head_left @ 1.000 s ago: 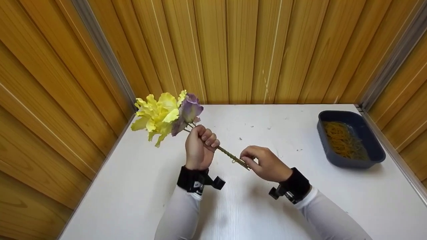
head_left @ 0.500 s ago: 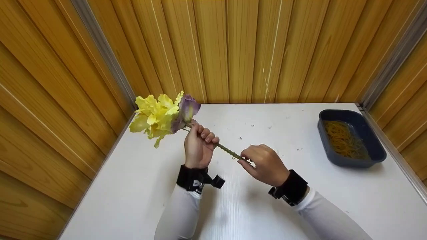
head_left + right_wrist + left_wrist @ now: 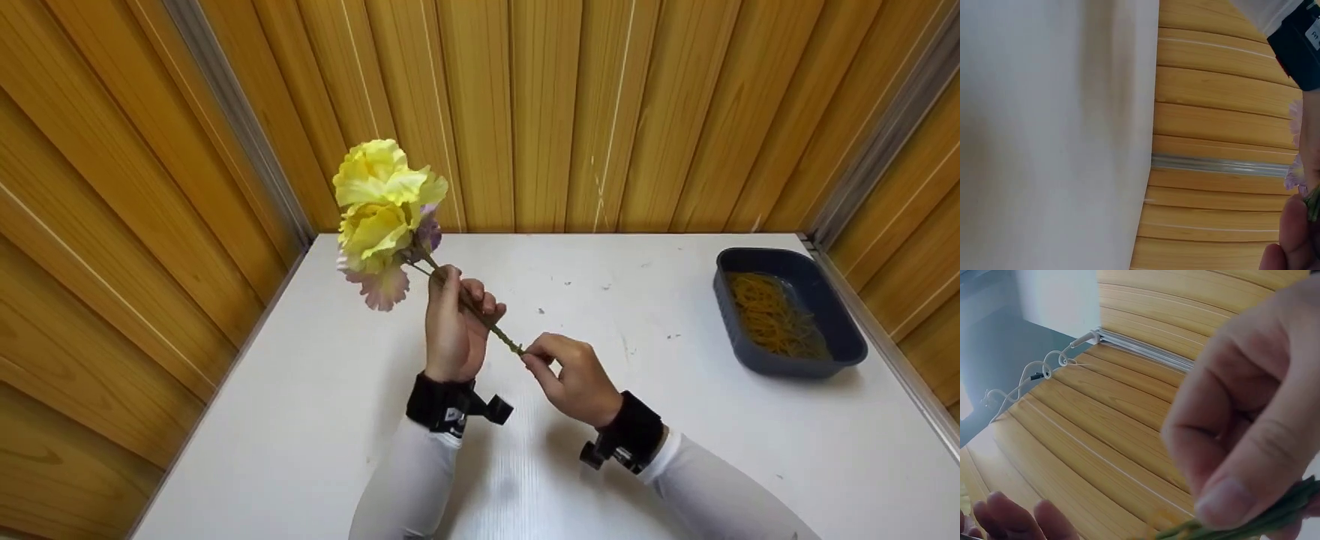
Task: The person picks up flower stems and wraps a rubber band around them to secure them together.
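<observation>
A small bunch of flowers, yellow blooms with a purple one behind, leans up to the left in the head view. My left hand holds its green stems, thumb lying along them and fingers loosely curled. At the lower stem end, my right hand pinches with thumb and forefinger. Close up in the left wrist view, the right hand is by the green stems, with a blurred yellowish strand near them. The right wrist view catches pale purple petals and a bit of stem at its edge.
A dark blue plastic basin with a tangle of yellow rubber bands stands at the right of the white table. Small dark specks dot the tabletop. Wood-panelled walls enclose the back and sides.
The bunch has turned and its blooms have risen, with yellow petals now facing forward. The left hand's grip has loosened, palm more upward. The right hand has moved left along the stems.
</observation>
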{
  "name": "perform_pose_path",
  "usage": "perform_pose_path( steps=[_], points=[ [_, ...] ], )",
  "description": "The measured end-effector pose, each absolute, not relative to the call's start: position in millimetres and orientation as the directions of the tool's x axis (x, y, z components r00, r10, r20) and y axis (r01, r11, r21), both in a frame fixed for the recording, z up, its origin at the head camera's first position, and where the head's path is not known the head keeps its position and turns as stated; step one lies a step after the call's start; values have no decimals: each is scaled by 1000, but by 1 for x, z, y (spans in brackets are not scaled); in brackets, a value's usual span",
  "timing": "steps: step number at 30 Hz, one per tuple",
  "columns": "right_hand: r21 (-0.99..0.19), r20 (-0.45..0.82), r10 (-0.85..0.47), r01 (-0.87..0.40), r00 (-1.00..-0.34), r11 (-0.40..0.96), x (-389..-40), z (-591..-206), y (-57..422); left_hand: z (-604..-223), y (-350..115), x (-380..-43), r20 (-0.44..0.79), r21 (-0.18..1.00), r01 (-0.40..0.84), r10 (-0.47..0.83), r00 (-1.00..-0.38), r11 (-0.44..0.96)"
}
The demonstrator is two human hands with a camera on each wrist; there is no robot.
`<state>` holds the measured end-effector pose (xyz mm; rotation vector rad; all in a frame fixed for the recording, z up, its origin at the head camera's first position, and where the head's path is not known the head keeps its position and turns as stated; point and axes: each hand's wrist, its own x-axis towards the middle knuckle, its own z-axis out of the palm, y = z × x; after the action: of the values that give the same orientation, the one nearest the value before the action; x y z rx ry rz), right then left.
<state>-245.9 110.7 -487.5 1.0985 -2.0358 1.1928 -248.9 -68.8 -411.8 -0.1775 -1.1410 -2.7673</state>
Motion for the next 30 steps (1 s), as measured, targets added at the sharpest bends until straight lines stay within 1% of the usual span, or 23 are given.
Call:
perform_pose_path(
  steps=[3, 8, 11, 18, 30],
  points=[
    [-461, 754, -386, -847, -531, 265, -244, -486, 105, -414, -64, -249, 152, 697, 175, -95, -984, -696],
    [-384, 743, -442, -861, -503, 333, -240, -485, 101, -417, -63, -251, 110, 685, 177, -140, -984, -707],
    [-365, 729, -468, -862, -499, 351, -239, -484, 100, -418, -65, -251, 86, 679, 168, -150, -985, -715],
    [-384, 717, -481, -862, -504, 332, -239, -487, 100, -419, -67, -252, 49, 669, 134, -137, -989, -731],
    [-401, 706, -486, -856, -516, 326, -235, -494, 108, -423, -68, -259, 19, 674, 116, -140, -990, -729]
  ],
)
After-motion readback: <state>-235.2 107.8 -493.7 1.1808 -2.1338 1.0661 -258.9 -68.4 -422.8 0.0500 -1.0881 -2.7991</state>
